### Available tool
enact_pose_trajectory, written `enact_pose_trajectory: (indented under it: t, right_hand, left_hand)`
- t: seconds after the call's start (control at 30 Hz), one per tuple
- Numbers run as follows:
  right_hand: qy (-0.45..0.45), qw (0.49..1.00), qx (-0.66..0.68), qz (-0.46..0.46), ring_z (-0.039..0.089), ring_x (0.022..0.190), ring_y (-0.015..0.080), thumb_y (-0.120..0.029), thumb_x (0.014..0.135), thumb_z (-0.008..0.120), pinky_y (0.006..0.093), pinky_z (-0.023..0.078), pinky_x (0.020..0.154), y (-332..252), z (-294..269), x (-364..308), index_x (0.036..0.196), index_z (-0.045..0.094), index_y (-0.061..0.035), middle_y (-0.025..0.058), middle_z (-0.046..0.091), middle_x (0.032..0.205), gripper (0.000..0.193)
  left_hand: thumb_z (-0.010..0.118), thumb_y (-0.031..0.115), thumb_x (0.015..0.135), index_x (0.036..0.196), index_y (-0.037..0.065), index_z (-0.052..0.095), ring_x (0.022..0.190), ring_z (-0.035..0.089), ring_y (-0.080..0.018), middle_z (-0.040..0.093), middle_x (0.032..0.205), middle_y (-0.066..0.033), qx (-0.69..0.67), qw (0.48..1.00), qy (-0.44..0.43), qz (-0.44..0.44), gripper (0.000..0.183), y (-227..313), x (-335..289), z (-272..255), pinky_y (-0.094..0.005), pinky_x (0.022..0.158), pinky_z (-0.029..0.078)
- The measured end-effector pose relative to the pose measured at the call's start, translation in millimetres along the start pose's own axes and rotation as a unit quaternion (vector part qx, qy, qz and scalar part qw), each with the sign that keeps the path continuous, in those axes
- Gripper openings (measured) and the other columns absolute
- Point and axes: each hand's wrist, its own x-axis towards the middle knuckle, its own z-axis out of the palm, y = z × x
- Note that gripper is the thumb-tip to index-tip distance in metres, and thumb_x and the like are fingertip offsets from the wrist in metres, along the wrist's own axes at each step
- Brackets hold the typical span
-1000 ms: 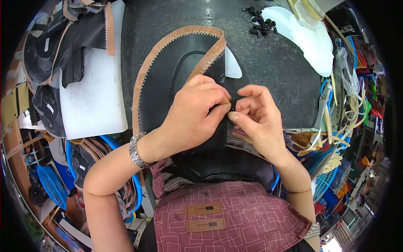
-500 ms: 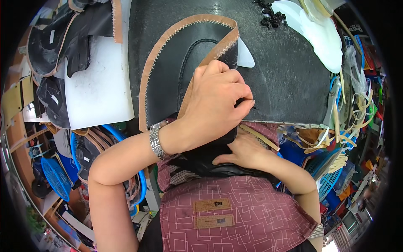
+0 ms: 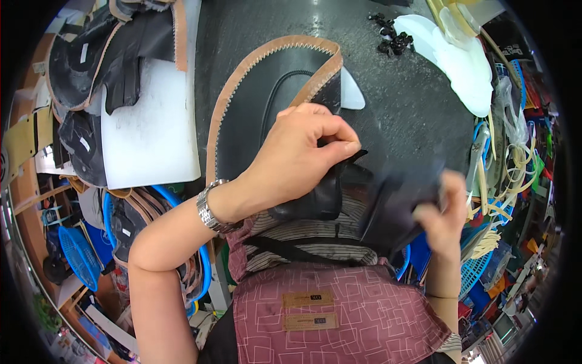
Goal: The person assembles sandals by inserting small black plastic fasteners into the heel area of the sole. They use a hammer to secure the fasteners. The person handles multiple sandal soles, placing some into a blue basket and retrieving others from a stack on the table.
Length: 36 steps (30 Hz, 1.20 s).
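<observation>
A black leather shoe upper point(image 3: 242, 115) with a tan, zigzag-stitched border lies on the dark tabletop, its near part hanging over the front edge toward my lap. My left hand point(image 3: 297, 148), with a metal watch at the wrist, is closed on the upper, thumb and forefinger pinched together at a black strip. To the right, my right hand point(image 3: 445, 212) grips the edge of a black leather flap point(image 3: 394, 203), smeared by motion. Whether the flap joins the upper is hard to tell. A white pointed piece point(image 3: 351, 91) shows beside the upper.
More black uppers point(image 3: 79, 73) and a white board point(image 3: 148, 127) are at the left. Black scraps point(image 3: 394, 36) and white sheets point(image 3: 464, 67) lie far right. Pale strips point(image 3: 521, 170) hang at the right edge. Blue baskets point(image 3: 79, 258) stand below on both sides.
My right hand has moved right and up from the lap, pulling the black leather flap out. My left hand stays on the upper. More of the striped cloth in my lap shows.
</observation>
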Motion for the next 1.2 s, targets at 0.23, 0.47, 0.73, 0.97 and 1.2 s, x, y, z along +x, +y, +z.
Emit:
enact_pose_trajectory:
  t: [0.23,0.47,0.73,0.97,1.2]
  right_hand:
    - [0.092,0.993,0.049,0.057,0.053,0.097,0.0109,-0.001,0.076,0.068,0.025,0.042,0.087,1.9,21.2,44.8,0.117,0.047,-0.0005,0.0057,0.056,0.106,0.046]
    - [0.018,0.913,-0.277,-0.3,0.058,0.098,0.0333,-0.011,0.07,0.073,0.0394,0.047,0.082,-33.0,32.3,92.5,0.105,0.06,0.0022,0.0182,0.059,0.107,0.04]
    - [-0.158,0.98,-0.059,-0.107,0.057,0.062,0.0266,-0.019,0.072,0.072,0.0336,0.044,0.058,-26.2,33.4,114.6,0.081,0.065,0.0009,0.0121,0.059,0.071,0.023]
    - [-0.347,0.938,-0.03,-0.002,0.057,0.059,0.021,-0.021,0.073,0.072,0.0329,0.041,0.053,-28.5,17.9,107.1,0.076,0.063,0.0027,0.0128,0.056,0.065,0.025]
    - [-0.367,0.93,0.011,-0.032,0.057,0.056,0.0239,-0.021,0.072,0.072,0.0339,0.041,0.051,-29.1,22.9,106.4,0.074,0.062,0.0029,0.013,0.056,0.064,0.026]
  left_hand:
    - [0.067,0.009,0.078,0.076,0.006,0.063,0.088,0.053,-0.0174,0.06,0.09,-0.0053,0.011,0.99,-0.05,0.13,0.006,-2.4,2.3,-9.3,-0.0321,0.085,0.039]
    - [0.068,0.013,0.079,0.077,0.008,0.065,0.081,0.048,-0.0161,0.053,0.067,0.0017,-0.005,0.997,-0.036,0.07,0.006,-1.7,3.7,0.5,-0.0334,0.083,0.034]
    - [0.067,0.011,0.08,0.08,0.007,0.065,0.096,0.053,-0.0152,0.063,0.082,0.0013,0.026,0.994,-0.072,0.076,0.004,-0.4,3.3,-4.5,-0.0334,0.095,0.033]
    - [0.059,0.007,0.089,0.092,-0.001,0.061,0.088,0.054,-0.0089,0.06,0.096,-0.0031,-0.278,0.951,-0.039,-0.131,0.009,4.9,6.4,-16.2,-0.0238,0.083,0.043]
    - [0.059,0.008,0.089,0.095,0.001,0.06,0.086,0.054,-0.0055,0.06,0.093,0.0,-0.25,0.955,-0.063,-0.145,0.01,5.4,10.2,-16.8,-0.021,0.08,0.043]
